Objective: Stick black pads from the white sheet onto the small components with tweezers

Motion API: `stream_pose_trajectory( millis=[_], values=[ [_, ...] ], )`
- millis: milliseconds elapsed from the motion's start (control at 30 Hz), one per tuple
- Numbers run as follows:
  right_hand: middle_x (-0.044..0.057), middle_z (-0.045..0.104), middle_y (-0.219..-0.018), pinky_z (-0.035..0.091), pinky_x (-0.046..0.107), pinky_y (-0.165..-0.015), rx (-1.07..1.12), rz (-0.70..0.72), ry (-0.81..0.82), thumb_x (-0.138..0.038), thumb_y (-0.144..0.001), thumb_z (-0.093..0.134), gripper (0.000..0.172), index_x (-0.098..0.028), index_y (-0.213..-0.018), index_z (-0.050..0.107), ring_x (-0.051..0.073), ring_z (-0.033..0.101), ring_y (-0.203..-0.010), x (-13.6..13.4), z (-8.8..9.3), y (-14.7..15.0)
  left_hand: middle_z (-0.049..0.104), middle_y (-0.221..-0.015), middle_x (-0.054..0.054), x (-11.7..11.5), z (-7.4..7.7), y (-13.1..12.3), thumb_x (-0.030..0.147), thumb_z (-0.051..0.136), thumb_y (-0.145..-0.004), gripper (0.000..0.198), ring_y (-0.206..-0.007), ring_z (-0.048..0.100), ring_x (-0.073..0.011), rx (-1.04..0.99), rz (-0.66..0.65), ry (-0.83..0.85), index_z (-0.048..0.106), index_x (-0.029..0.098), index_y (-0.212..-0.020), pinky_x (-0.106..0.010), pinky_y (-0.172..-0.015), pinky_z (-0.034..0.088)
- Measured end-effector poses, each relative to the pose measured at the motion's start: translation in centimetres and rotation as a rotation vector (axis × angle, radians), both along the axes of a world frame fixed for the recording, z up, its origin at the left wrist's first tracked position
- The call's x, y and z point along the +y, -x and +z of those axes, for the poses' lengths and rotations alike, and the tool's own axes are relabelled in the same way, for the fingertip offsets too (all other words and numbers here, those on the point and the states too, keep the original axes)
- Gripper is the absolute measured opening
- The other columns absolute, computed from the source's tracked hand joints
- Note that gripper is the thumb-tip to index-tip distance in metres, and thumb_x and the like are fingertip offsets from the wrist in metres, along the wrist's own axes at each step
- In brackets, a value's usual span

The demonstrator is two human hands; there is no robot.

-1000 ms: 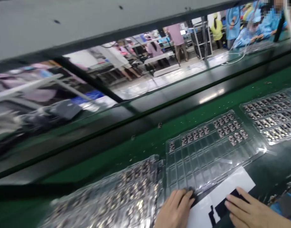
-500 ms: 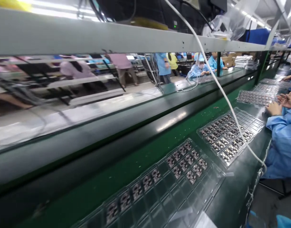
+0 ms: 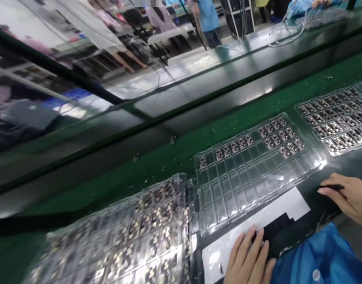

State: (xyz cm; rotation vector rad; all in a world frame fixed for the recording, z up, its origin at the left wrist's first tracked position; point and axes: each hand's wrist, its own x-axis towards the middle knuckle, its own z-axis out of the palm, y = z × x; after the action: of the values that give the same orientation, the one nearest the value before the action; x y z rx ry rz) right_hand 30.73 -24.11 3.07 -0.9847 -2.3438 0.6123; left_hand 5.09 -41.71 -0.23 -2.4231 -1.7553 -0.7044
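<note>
My left hand (image 3: 248, 258) lies with its fingers stretched out over a white sheet (image 3: 297, 201) and a flat black piece (image 3: 277, 228) on the bench. Whether anything small is under the fingertips I cannot tell. To the right, my right hand (image 3: 350, 197) pinches a slim black tool (image 3: 334, 186) between thumb and fingers, above the dark bench edge. Just beyond the sheet is a clear plastic tray (image 3: 228, 197), partly filled with small circuit boards (image 3: 234, 147) along its far row and right end.
At the left, stacked clear trays (image 3: 124, 232) hold many small boards. Another filled tray (image 3: 343, 122) sits at the right. Behind them runs a green conveyor belt (image 3: 157, 157) with small scraps on it. Across the line, people and a dark post (image 3: 59, 71) are visible.
The view has swung left and down. Both my hands, the white sheet and the left stack of trays now show; the upper shelf and white cable have left the picture.
</note>
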Motion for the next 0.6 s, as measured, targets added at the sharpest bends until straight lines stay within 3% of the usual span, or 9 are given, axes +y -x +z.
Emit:
stream_pose_trajectory(
  millis=[167,300,467,600],
  values=[
    [0.007,0.065,-0.087,0.051,0.027,-0.059,-0.051,0.058,0.21,-0.034,-0.089,0.051,0.021,-0.019,-0.089,0.065,0.02,0.063,-0.075,0.4,1.1,-1.0,0.066,-0.084,-0.008,1.8,1.1,-2.9,0.012,0.059,-0.079,0.013,-0.078,0.059,-0.0191,-0.19,0.048,-0.024,0.062,0.017,-0.09,-0.034,-0.064,0.05],
    [0.007,0.068,-0.081,0.054,0.029,-0.064,0.022,0.013,0.438,-0.035,-0.081,0.06,0.018,-0.019,-0.083,0.069,0.021,0.064,-0.075,0.5,1.6,0.4,0.061,-0.08,-0.006,2.7,1.5,-4.8,0.016,0.056,-0.081,0.016,-0.071,0.055,-0.0165,-0.152,0.102,0.14,0.062,0.017,-0.096,-0.031,-0.061,0.048],
    [0.004,0.065,-0.063,0.05,0.022,-0.048,0.145,0.043,0.86,-0.037,-0.076,0.063,0.023,-0.014,-0.077,0.066,0.015,0.061,-0.054,0.4,-0.2,4.4,0.055,-0.078,-0.006,3.7,1.2,-5.9,0.022,0.051,-0.084,0.029,-0.071,0.052,-0.0181,-0.026,0.154,0.251,0.057,0.016,-0.113,-0.032,-0.058,0.048],
    [0.003,0.064,-0.064,0.052,0.023,-0.05,0.206,0.054,0.983,-0.04,-0.074,0.065,0.028,-0.012,-0.076,0.062,0.014,0.061,-0.054,1.1,-1.5,5.5,0.052,-0.081,-0.006,4.0,0.9,-5.9,0.024,0.049,-0.085,0.031,-0.073,0.051,-0.0187,0.018,0.155,0.291,0.056,0.018,-0.115,-0.032,-0.058,0.047]
  ],
)
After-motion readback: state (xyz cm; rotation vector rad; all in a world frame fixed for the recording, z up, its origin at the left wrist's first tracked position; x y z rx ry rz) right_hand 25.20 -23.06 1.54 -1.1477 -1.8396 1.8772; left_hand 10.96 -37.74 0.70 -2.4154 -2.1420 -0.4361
